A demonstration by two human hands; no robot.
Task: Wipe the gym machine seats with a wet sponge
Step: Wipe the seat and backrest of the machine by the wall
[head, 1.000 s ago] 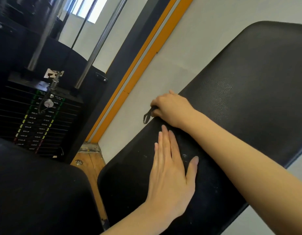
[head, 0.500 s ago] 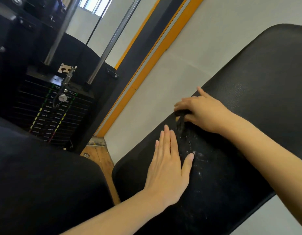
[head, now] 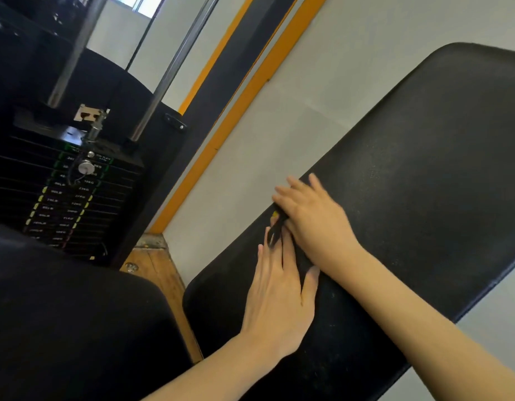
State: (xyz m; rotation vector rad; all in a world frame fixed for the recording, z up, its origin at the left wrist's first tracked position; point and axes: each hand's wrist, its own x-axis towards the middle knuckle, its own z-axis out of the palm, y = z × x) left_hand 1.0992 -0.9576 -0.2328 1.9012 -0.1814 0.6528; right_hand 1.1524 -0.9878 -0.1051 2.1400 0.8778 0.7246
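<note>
A long black padded seat (head: 409, 183) runs diagonally from lower centre to upper right, with faint white specks on its surface. My left hand (head: 279, 296) lies flat on the pad, fingers straight and pointing up along it. Just above those fingertips my right hand (head: 314, 224) holds a dark sponge (head: 276, 230) with a small yellow spot against the pad near its left edge. Most of the sponge is hidden under my right hand, whose fingers are blurred.
A second black pad (head: 62, 328) fills the lower left. Behind it stands a weight stack (head: 65, 198) with a selector pin and two steel guide rods (head: 163, 76). A grey wall (head: 250, 169) with orange trim lies beyond the seat, above a strip of wooden floor (head: 160, 270).
My right hand with the sponge has slid down the pad's left edge until it sits right above my left fingertips. My left hand has stayed flat on the pad.
</note>
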